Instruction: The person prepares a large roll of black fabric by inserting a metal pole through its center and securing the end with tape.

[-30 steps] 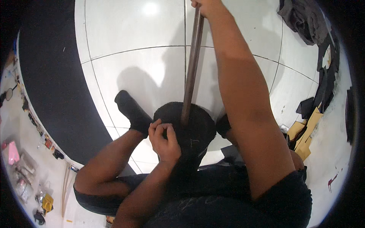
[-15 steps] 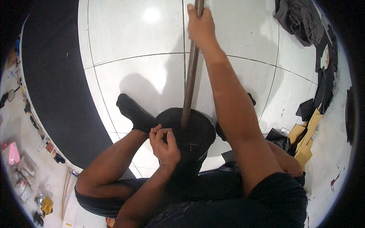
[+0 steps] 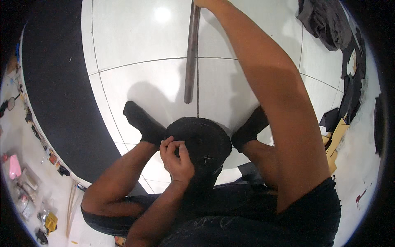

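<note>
Between my legs stands a thick black fabric roll, its round end facing up, with a small dark hollow at the middle. My left hand is closed at the roll's near left edge, fingers curled inward against the fabric. Far out at the top edge of the picture, my right hand grips a brown metal pipe; its fingers are mostly cut off by the frame. The pipe's lower end hangs clear of the roll, beyond its far rim. A pale loose thread lies on the roll's near side.
A long black cloth strip runs along the left on white floor tiles. Dark crumpled fabric lies at the far right, with yellow-tan card pieces below it. Plastic-wrapped odds and ends are at the left.
The pipe has come out of the middle of the roll and moved away and slightly left. My right arm has stretched farther out with it. The left hand stays on the roll.
</note>
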`<state>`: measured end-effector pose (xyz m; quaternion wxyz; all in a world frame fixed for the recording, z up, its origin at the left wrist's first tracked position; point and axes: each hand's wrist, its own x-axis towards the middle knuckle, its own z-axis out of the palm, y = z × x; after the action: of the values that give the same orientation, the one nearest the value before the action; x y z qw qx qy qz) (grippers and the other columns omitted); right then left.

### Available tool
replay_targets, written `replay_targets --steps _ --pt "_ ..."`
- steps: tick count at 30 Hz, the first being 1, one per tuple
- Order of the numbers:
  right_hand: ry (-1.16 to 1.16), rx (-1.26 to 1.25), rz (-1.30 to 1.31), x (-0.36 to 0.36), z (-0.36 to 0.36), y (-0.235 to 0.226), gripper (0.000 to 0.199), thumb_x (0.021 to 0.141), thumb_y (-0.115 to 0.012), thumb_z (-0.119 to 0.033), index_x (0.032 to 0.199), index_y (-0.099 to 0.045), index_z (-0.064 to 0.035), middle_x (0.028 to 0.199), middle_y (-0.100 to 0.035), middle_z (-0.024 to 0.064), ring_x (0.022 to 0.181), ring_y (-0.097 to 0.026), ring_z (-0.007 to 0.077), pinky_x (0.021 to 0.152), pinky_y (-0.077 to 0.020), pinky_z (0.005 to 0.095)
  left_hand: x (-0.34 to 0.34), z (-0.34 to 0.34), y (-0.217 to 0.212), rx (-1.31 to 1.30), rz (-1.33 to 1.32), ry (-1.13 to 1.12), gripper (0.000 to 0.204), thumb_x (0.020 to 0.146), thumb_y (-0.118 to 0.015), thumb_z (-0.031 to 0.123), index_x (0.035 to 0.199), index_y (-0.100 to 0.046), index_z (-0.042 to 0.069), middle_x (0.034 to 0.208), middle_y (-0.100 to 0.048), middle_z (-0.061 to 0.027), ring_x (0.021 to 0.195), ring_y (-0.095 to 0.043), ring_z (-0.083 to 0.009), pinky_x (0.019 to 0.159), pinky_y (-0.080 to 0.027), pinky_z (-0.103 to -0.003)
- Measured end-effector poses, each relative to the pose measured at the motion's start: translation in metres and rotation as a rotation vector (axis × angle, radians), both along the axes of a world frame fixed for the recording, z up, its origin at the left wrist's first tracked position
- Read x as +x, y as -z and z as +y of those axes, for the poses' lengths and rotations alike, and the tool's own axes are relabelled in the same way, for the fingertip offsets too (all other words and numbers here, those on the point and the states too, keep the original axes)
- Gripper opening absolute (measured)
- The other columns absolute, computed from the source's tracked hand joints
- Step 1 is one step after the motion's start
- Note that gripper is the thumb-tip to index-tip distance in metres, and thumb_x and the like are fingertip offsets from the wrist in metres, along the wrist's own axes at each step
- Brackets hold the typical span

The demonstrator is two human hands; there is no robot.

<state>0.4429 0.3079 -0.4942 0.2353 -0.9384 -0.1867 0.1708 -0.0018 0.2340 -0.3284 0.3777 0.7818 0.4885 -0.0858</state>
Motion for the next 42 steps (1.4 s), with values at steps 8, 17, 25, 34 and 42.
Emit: replay_targets --steps 8,17,25,34,42 --pt "-1.293 0.123 0.99 -0.181 -0.085 -0.06 0.036 0.094 -0.053 -0.032 0.117 -0.063 -0.0052 0.112 -0.062 0.0168 0.106 -0.058 0.0238 0.093 -0.0458 0.0436 -0.002 0.003 -0.002 -0.002 0.032 -0.084 0.018 0.087 -0.056 0.017 0.089 -0.065 0.002 0.113 -0.054 -0.0215 0.121 -0.048 -0.0374 0.111 -0.026 -0.053" --pt "-1.252 0.13 1.305 -0.287 -0.146 -0.042 0.04 0.093 -0.046 -0.028 0.111 -0.064 0.0027 0.103 -0.065 0.0188 0.089 -0.061 0.0296 0.087 -0.0475 0.0413 -0.004 0.002 0.002 0.009 0.027 -0.065 0.02 0.087 -0.057 0.018 0.09 -0.065 0.0 0.112 -0.054 -0.0222 0.121 -0.048 -0.038 0.111 -0.027 -0.054" --pt "-1.311 -0.516 1.529 -0.287 -0.104 -0.061 0.041 0.085 -0.051 -0.038 0.083 -0.062 0.0016 0.071 -0.06 0.0112 0.058 -0.05 0.0226 0.056 -0.0427 0.0385 -0.006 0.001 -0.003 0.015 0.041 -0.076 0.021 0.087 -0.057 0.019 0.091 -0.065 0.0 0.115 -0.054 -0.0225 0.122 -0.047 -0.0388 0.11 -0.028 -0.053" --pt "-1.177 -0.749 1.964 -0.296 -0.106 -0.031 0.044 0.081 -0.052 -0.045 0.077 -0.06 -0.002 0.065 -0.058 0.0111 0.045 -0.043 0.0161 0.043 -0.0319 0.0302 0.0 0.001 -0.002 0.025 0.045 -0.078 0.021 0.086 -0.058 0.019 0.092 -0.065 0.001 0.117 -0.054 -0.023 0.122 -0.047 -0.0408 0.109 -0.028 -0.053" --pt "-1.193 -0.594 1.814 -0.294 -0.106 -0.038 0.074 0.089 -0.034 -0.062 0.112 -0.066 0.0007 0.101 -0.065 0.0332 0.048 -0.048 0.02 0.05 -0.0417 0.033 0.002 0.0 0.0 0.051 0.057 -0.083 0.018 0.084 -0.059 0.018 0.089 -0.065 0.002 0.113 -0.056 -0.0231 0.118 -0.05 -0.0397 0.11 -0.027 -0.055"
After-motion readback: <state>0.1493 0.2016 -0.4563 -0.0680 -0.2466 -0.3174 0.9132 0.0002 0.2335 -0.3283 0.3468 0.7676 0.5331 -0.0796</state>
